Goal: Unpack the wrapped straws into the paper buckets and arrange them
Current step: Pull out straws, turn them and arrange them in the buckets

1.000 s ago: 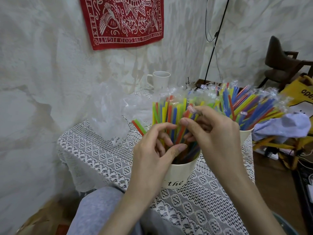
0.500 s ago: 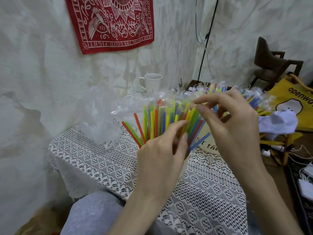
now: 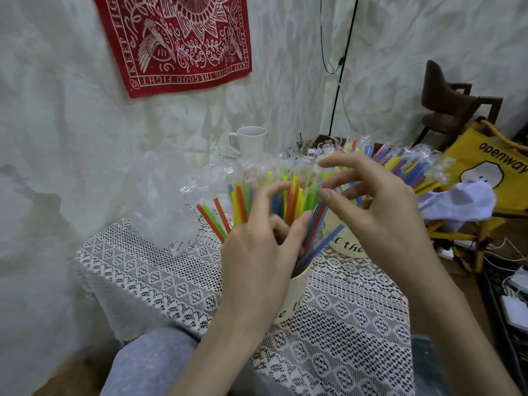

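Observation:
A white paper bucket (image 3: 295, 295) stands on the lace-covered table, full of bright straws (image 3: 243, 200) that fan out to the left. My left hand (image 3: 257, 252) grips this bundle, thumb and fingers curled round the straws above the rim. My right hand (image 3: 380, 212) hovers at the straw tops with its fingers spread and its thumb apart from them, holding nothing. Behind it is a second bucket (image 3: 347, 244), mostly hidden. It holds several straws still in clear wrappers (image 3: 405, 164).
A heap of crumpled clear wrappers (image 3: 160, 201) lies at the table's back left, with a white mug (image 3: 251, 140) behind it. The lace tablecloth (image 3: 171, 275) hangs over the edges. A yellow bag (image 3: 491, 167), a white cloth (image 3: 457, 201) and a dark chair (image 3: 451, 107) crowd the right.
My right hand has spread its fingers out of the pinch it held at the straw tops. My left hand stays on the bundle. The view has dropped slightly.

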